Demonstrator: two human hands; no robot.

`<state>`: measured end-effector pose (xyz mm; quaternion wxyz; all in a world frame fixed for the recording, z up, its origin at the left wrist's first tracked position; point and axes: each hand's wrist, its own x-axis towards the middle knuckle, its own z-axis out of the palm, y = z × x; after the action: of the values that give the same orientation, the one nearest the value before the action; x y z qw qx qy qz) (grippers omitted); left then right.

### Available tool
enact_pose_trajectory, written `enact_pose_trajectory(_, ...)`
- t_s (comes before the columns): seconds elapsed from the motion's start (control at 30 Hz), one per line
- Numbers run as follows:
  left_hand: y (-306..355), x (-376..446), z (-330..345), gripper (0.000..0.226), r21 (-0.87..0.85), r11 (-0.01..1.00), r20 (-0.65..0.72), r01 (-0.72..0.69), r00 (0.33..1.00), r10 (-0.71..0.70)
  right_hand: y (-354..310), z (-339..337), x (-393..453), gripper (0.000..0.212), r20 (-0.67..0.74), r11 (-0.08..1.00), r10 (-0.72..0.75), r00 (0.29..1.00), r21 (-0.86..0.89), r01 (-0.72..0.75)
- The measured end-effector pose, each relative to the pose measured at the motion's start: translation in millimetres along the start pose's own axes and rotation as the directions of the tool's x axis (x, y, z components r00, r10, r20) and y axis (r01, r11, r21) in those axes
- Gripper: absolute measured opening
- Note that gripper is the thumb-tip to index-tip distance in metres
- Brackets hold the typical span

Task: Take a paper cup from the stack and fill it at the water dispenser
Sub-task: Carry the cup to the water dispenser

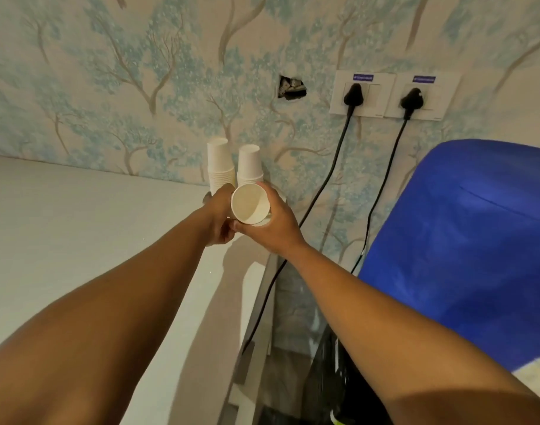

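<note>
Two stacks of white paper cups stand upside down against the wall, one on the left (220,162) and one on the right (249,165). In front of them I hold a single paper cup (249,204), its open mouth turned toward me. My right hand (273,223) wraps around its right side and bottom. My left hand (221,216) touches its left side with the fingers curled under. The blue water bottle of the dispenser (465,240) fills the right of the view; its taps are hidden.
The cups rest on a white counter (78,225) that ends just right of my hands. Two black cables (324,182) hang from wall sockets (391,95) into the gap between counter and dispenser. A hole (291,87) breaks the tree-patterned wallpaper.
</note>
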<state>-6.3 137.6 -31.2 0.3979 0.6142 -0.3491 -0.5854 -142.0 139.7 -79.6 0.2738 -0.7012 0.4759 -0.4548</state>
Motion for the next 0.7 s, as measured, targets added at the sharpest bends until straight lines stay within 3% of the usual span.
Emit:
enact_pose_trajectory(0.07, -13.4, -14.9, 4.1, 0.031, -0.042, 0.999, 0.052, 0.02, 0.998, -0.018, -7.0, -8.0, -19.1, 0.091, -0.005, 1.0, -0.025, 1.0, -0.007, 0.025)
enact_pose_trajectory(0.13, -26.4, -29.6, 9.9, 0.013, -0.021, 0.999, 0.119, 0.041, 0.992, -0.039, -11.4, -15.5, -37.6, 0.086, -0.009, 0.999, -0.036, 0.999, 0.01, 0.036)
enact_pose_trajectory(0.27, -52.8, -58.3, 23.9, 0.024, -0.009, 0.997, 0.183, 0.074, 0.981, -0.071, -15.2, -29.9, -77.1, 0.081, -0.024, 0.999, -0.037, 0.999, 0.023, 0.037)
enact_pose_trajectory(0.47, -86.2, -98.3, 45.4, 0.032, -0.022, 0.998, 0.1, -0.051, 0.994, 0.052, -9.8, -49.3, -131.2, 0.079, -0.026, 0.999, 0.031, 0.999, 0.012, -0.031)
enact_pose_trajectory(0.7, -126.9, -131.0, 69.7, 0.017, 0.012, 1.0, 0.121, 0.007, 0.993, -0.009, -1.5, -67.1, -191.0, 0.083, -0.095, 0.993, 0.111, 0.989, -0.018, -0.113)
